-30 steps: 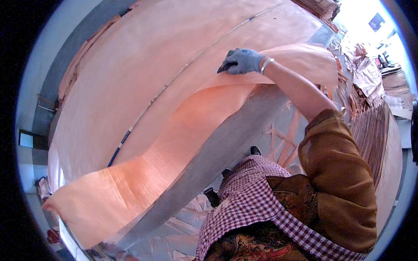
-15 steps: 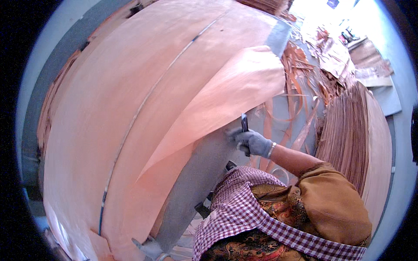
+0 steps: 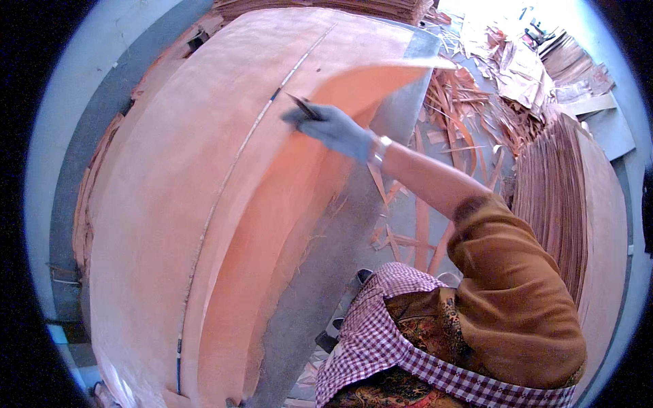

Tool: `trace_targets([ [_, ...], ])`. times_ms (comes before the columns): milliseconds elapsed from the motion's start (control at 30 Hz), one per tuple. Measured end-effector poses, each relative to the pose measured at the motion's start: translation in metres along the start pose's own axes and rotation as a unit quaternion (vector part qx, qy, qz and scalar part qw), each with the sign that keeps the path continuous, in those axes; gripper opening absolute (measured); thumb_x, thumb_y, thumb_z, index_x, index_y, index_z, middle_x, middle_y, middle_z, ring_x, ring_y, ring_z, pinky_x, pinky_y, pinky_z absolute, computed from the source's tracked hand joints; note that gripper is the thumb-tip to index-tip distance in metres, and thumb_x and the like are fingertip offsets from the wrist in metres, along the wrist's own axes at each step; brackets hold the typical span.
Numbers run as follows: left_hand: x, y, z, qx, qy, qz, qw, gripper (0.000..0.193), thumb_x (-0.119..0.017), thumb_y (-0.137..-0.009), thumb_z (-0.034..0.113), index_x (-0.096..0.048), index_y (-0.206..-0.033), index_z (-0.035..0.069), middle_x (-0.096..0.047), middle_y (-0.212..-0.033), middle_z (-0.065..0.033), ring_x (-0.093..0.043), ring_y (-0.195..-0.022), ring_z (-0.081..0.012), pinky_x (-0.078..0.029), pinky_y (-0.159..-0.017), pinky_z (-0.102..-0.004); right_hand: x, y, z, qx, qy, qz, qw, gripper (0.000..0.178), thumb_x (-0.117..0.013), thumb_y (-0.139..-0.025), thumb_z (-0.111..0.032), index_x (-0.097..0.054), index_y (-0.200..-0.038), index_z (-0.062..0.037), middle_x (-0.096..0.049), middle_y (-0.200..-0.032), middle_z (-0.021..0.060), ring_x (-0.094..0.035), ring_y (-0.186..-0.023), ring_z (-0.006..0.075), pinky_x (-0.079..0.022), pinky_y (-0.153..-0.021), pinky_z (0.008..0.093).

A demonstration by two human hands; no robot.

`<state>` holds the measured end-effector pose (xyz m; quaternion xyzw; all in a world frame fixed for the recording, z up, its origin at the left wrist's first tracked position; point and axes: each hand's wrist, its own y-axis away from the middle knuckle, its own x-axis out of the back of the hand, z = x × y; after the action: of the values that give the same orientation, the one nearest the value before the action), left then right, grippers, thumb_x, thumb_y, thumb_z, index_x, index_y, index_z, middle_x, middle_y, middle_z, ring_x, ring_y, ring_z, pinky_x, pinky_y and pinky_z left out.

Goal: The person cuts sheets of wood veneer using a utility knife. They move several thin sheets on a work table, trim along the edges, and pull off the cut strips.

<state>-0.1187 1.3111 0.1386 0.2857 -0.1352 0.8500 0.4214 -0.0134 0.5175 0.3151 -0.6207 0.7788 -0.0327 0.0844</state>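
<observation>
My right hand, in a grey glove, is closed around a dark, pointed knife over the middle of a broad stack of thin pinkish wood veneer. Beside and beneath that hand, the near side of the top veneer sheet is lifted and curls over, showing an orange underside. A long thin rod with dark bands lies lengthwise on the veneer, left of my right hand. Only a small dark bit of what seems to be my left hand shows at the bottom edge; its fingers are hidden.
A grey board edge runs along the stack's near side. Torn veneer strips litter the floor to the right. A tall veneer pile stands at the right; another stack lies at the far end.
My right hand has moved up and left from the near edge to the middle of the stack, still with the knife. The sheet's lifted flap now curls up. My left hand has mostly left view.
</observation>
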Motion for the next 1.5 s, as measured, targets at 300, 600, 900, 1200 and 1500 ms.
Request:
trace_targets([
  [300,0.011,0.029,0.085,0.012,-0.11,0.018,0.994,0.028,-0.063,-0.078,0.016,-0.063,-0.097,-0.003,-0.064,-0.091,-0.0198,-0.06,-0.082,-0.0269,-0.049,-0.074,-0.0342,-0.04,0.013,0.004,-0.124,0.269,-0.17,0.94,0.048,-0.046,-0.087,-0.009,-0.042,-0.134,-0.0185,-0.058,-0.08,-0.0006,-0.044,-0.057,0.0066,-0.042,-0.051,0.0192],
  [600,0.034,0.018,0.099,0.062,-0.074,-0.007,0.995,0.038,-0.059,-0.083,0.023,-0.059,-0.106,-0.007,-0.063,-0.098,-0.0165,-0.058,-0.083,-0.0264,-0.047,-0.078,-0.0345,-0.026,0.08,0.08,-0.279,0.179,-0.162,0.929,0.047,-0.05,-0.089,-0.016,-0.043,-0.134,-0.0253,-0.057,-0.071,0.0038,-0.053,-0.055,0.011,-0.048,-0.054,0.0284],
  [900,0.038,-0.036,0.085,-0.05,-0.005,0.009,0.999,0.035,-0.06,-0.083,0.03,-0.064,-0.09,-0.003,-0.064,-0.083,-0.0171,-0.059,-0.071,-0.0272,-0.049,-0.066,-0.0376,-0.011,0.091,0.107,-0.283,0.182,-0.1,0.936,0.054,-0.054,-0.084,-0.017,-0.041,-0.136,-0.0248,-0.057,-0.079,0.0029,-0.051,-0.059,0.0105,-0.046,-0.055,0.0281],
  [1200,0.07,-0.065,0.025,-0.165,-0.017,-0.068,0.984,0.03,-0.06,-0.083,0.029,-0.066,-0.082,0.0,-0.062,-0.065,-0.0127,-0.055,-0.055,-0.0257,-0.048,-0.053,-0.0364,-0.006,0.081,0.072,-0.189,0.252,0.016,0.949,0.029,-0.059,-0.086,-0.032,-0.06,-0.083,-0.0033,-0.053,-0.063,0.0005,-0.049,-0.059,0.0124,-0.042,-0.055,0.0284],
  [1500,-0.084,0.155,0.12,0.501,0.631,-0.262,0.532,0.023,-0.055,-0.089,0.02,-0.059,-0.102,0.002,-0.06,-0.101,-0.0111,-0.054,-0.088,-0.0213,-0.048,-0.08,-0.0351,0.148,0.147,0.087,-0.078,0.086,0.378,0.918,0.019,-0.064,-0.084,-0.016,-0.066,-0.095,-0.0011,-0.059,-0.081,-0.0045,-0.052,-0.074,0.0067,-0.043,-0.067,0.0221],
])
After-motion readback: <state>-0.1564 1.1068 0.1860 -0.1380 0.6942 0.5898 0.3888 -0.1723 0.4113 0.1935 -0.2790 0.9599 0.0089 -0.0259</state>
